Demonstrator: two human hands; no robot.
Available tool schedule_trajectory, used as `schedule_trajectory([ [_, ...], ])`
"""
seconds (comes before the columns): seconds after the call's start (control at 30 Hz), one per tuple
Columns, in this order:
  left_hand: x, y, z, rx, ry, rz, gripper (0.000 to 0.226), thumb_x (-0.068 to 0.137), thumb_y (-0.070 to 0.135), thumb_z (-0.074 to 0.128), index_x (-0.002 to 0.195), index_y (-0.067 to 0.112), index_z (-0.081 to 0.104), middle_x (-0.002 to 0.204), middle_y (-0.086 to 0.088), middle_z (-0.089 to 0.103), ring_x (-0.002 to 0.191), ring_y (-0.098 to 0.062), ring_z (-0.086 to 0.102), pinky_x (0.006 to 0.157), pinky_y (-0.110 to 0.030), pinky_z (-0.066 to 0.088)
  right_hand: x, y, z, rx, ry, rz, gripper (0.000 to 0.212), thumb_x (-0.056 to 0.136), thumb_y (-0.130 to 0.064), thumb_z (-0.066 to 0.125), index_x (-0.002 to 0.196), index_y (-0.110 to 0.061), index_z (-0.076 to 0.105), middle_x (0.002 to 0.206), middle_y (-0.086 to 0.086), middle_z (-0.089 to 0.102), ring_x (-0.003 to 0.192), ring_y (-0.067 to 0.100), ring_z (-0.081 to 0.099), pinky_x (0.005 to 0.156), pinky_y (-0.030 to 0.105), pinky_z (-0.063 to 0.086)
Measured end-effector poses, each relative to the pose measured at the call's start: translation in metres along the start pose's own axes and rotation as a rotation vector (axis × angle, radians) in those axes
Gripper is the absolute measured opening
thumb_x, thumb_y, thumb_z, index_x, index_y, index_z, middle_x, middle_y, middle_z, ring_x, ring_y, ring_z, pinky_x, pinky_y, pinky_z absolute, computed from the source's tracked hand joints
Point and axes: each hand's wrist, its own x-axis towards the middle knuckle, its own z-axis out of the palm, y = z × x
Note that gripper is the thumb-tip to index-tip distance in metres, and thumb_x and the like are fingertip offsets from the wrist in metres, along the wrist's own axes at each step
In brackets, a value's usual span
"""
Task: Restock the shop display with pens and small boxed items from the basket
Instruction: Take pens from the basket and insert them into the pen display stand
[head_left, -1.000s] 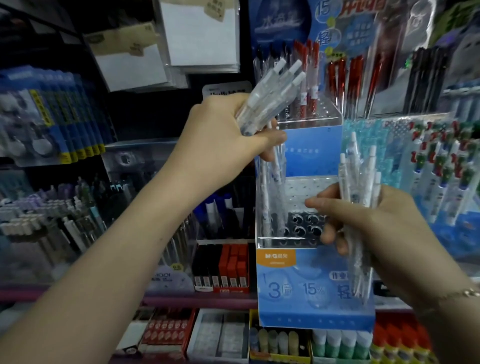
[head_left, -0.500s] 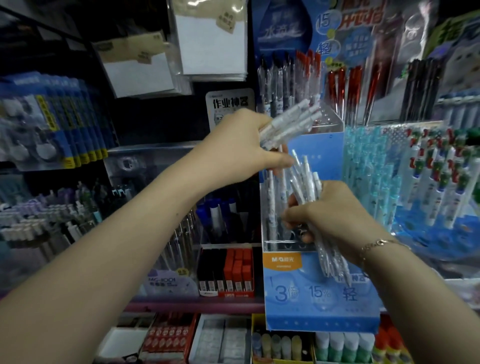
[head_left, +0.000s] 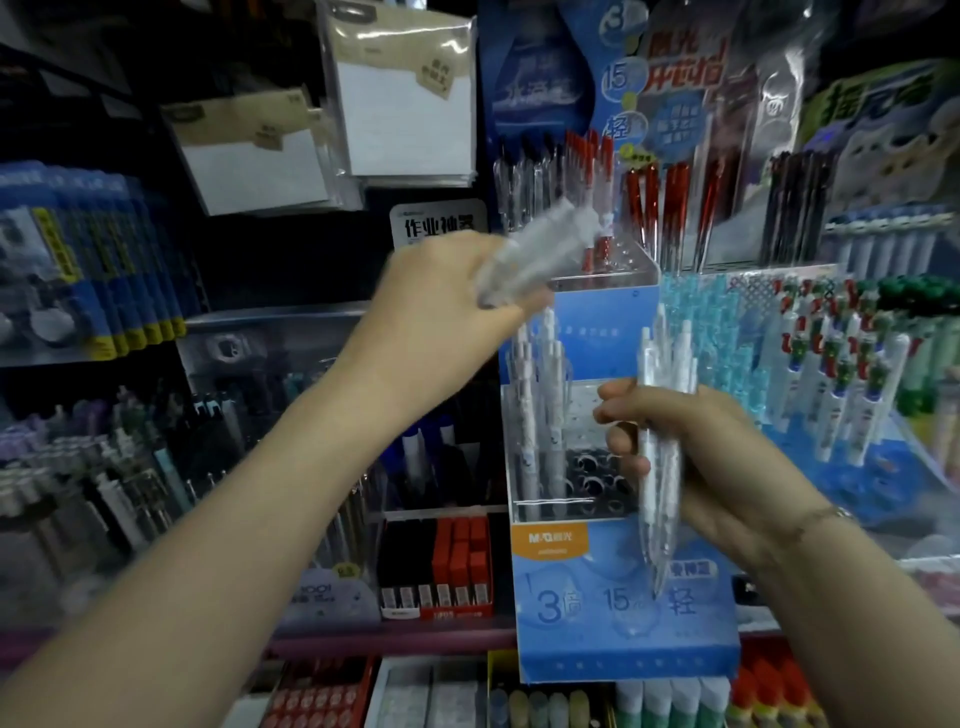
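The right hand (head_left: 727, 467) holds a bundle of white pens (head_left: 662, 447) upright, just in front of the clear display tray (head_left: 566, 499), nearer to its empty holes. The left hand (head_left: 447, 312) grips a second, blurred bundle (head_left: 540, 254), tilted, above the tray.

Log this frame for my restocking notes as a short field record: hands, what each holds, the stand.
left hand: grips a pen bundle, blurred, tilted up to the right
right hand: grips upright pens
stand: blue, front tier partly filled, white pens at its left, empty holes to the right
basket: not in view
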Motion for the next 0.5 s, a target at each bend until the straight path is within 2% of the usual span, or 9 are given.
schedule_trajectory([
  [0.03,-0.010,0.000,-0.002,-0.117,0.140,-0.042,0.015,0.083,0.030,0.071,0.071,0.023,0.065,0.063,0.001,0.061,0.058,-0.013,0.056,0.049,-0.016,0.038,-0.003,0.000,-0.003,0.091,-0.069,0.020,0.021,0.069,0.005,0.062,0.090,0.001,0.059,0.062,0.009,0.054,0.038,0.011,0.048,0.033,0.017,0.038],
  [0.07,-0.022,0.003,-0.003,-0.217,0.216,-0.099,0.014,0.083,0.030,0.070,0.074,0.020,0.067,0.062,-0.002,0.062,0.055,-0.015,0.055,0.048,-0.021,0.041,-0.008,0.000,-0.006,0.175,-0.162,0.046,0.026,0.064,0.002,0.064,0.090,0.000,0.059,0.062,0.008,0.054,0.036,0.009,0.045,0.032,0.017,0.037],
  [0.1,-0.037,0.006,0.000,-0.302,0.226,-0.166,0.015,0.083,0.032,0.069,0.076,0.019,0.068,0.059,0.001,0.062,0.047,-0.013,0.051,0.044,-0.023,0.041,-0.012,0.001,-0.008,0.252,-0.274,0.078,0.029,0.060,0.000,0.067,0.088,0.000,0.062,0.061,0.007,0.054,0.033,0.008,0.044,0.031,0.016,0.037],
  [0.17,-0.063,0.017,0.012,-0.469,0.118,-0.305,0.011,0.080,0.036,0.069,0.081,0.025,0.069,0.050,0.008,0.058,0.037,-0.002,0.044,0.036,-0.014,0.036,-0.020,0.007,-0.010,0.348,-0.495,0.145,0.028,0.059,-0.003,0.074,0.086,0.000,0.067,0.059,0.008,0.054,0.029,0.009,0.045,0.030,0.016,0.038],
  [0.23,-0.080,0.027,0.025,-0.672,0.003,-0.389,0.012,0.080,0.031,0.067,0.082,0.019,0.070,0.049,0.010,0.056,0.036,0.003,0.043,0.038,-0.007,0.034,-0.026,0.014,-0.008,0.331,-0.639,0.196,0.027,0.066,-0.006,0.073,0.090,0.002,0.066,0.059,0.010,0.057,0.029,0.010,0.049,0.031,0.017,0.039],
  [0.3,-0.086,0.030,0.033,-0.821,-0.035,-0.424,0.015,0.081,0.023,0.066,0.085,0.009,0.068,0.050,0.007,0.054,0.035,0.003,0.044,0.039,-0.005,0.033,-0.030,0.019,-0.003,0.280,-0.713,0.211,0.024,0.074,-0.005,0.064,0.095,0.004,0.055,0.060,0.009,0.061,0.033,0.010,0.054,0.033,0.017,0.041],
  [0.37,-0.085,0.033,0.034,-0.856,-0.055,-0.457,0.020,0.079,0.023,0.069,0.086,0.004,0.067,0.050,0.003,0.052,0.034,0.001,0.043,0.038,-0.007,0.032,-0.032,0.020,0.001,0.236,-0.716,0.211,0.022,0.076,-0.002,0.056,0.096,0.003,0.048,0.058,0.009,0.062,0.032,0.009,0.053,0.033,0.016,0.041],
  [0.5,-0.083,0.033,0.030,-0.853,-0.062,-0.484,0.019,0.081,0.018,0.070,0.082,0.000,0.064,0.049,0.001,0.051,0.034,-0.002,0.041,0.036,-0.010,0.032,-0.036,0.019,0.003,0.171,-0.686,0.177,0.018,0.076,-0.004,0.050,0.092,0.004,0.050,0.057,0.011,0.060,0.030,0.011,0.051,0.033,0.017,0.041],
])
